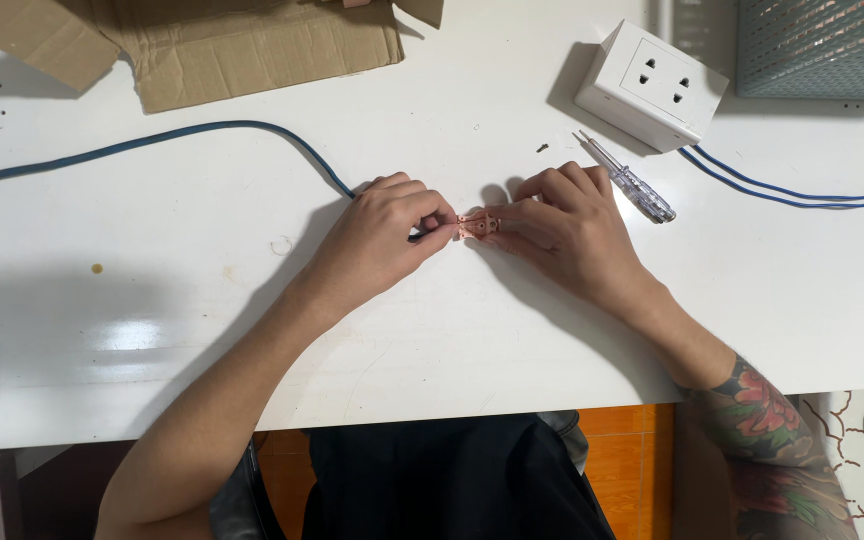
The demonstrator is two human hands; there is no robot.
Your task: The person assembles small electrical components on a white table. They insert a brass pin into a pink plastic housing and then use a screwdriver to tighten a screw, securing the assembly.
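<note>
My left hand (pixel 384 238) and my right hand (pixel 562 228) meet at the middle of the white table (pixel 452 330). Between their fingertips sits a small pinkish-brown plug insert (pixel 478 226). My right hand pinches it from the right. My left hand's fingers press against its left end, where the end of a blue cable (pixel 202 130) comes in from the left edge of the table and passes under that hand. How the cable joins the part is hidden by the fingers.
A clear-handled tester screwdriver (pixel 632 184) lies just right of my right hand. A white socket box (pixel 652 84) with blue wires (pixel 802 194) stands at the back right, beside a grey-green mesh basket (pixel 824 48). Flattened cardboard (pixel 232 45) lies at the back left.
</note>
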